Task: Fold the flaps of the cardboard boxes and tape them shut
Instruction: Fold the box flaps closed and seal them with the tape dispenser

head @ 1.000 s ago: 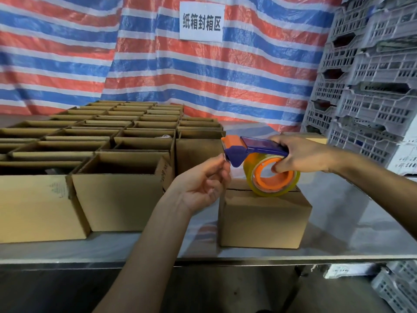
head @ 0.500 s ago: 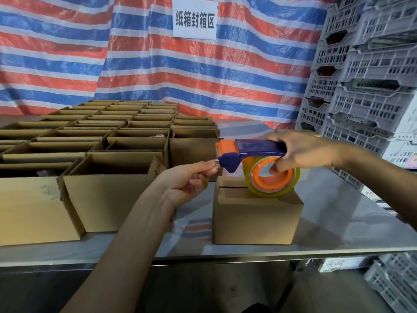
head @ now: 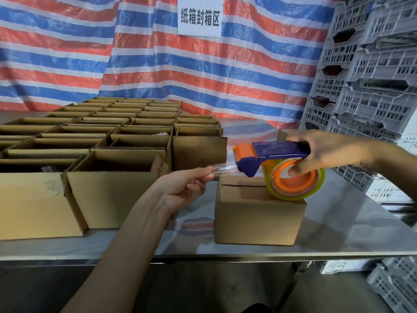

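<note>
- Cardboard box, flaps folded, seam untaped, sits on the counter beneath both hands.
- Left hand pinches the tape end; right hand grips the tape dispenser over the box.
- Risk: the stretched strip could twist, self-stick, or miss the seam.
- Open boxes crowd the left; crates stack right.

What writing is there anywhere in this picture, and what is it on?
"纸箱封箱区": on the white sign hung on the striped tarp.
Print on the open box's flap: too blurred to read.
Faint print on the left box: too blurred to read.
</note>
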